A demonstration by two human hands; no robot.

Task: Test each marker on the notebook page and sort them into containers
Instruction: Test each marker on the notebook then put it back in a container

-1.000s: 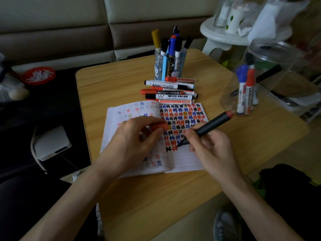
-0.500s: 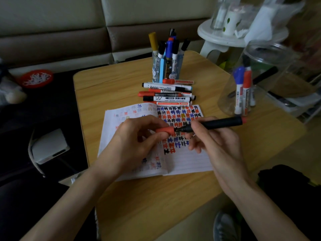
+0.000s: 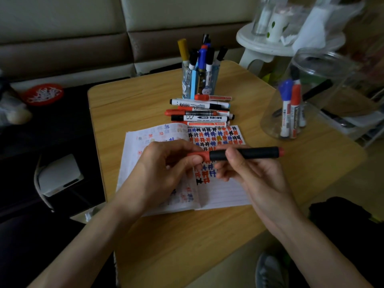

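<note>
Gripping black-barrelled marker (image 3: 257,153) mid-barrel in right hand (image 3: 249,171), pinching its red cap (image 3: 204,155) with left hand (image 3: 164,169), level just above open lined notebook (image 3: 224,194). Probably light, rigid, smooth, prone to rolling; best taken mid-barrel. Standing in clear plastic jar (image 3: 272,115) at right: blue- and red-capped white markers (image 3: 291,113), some dark. Crammed upright into patterned blue pen cup (image 3: 188,88) behind: many more.

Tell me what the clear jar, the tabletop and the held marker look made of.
Clear jar: transparent, glossy, markers visible through its wall; plastic or glass, cannot tell. Tabletop: light wood grain, smooth finish, possibly laminate. Held marker: matte black barrel, red ends, likely plastic.
</note>
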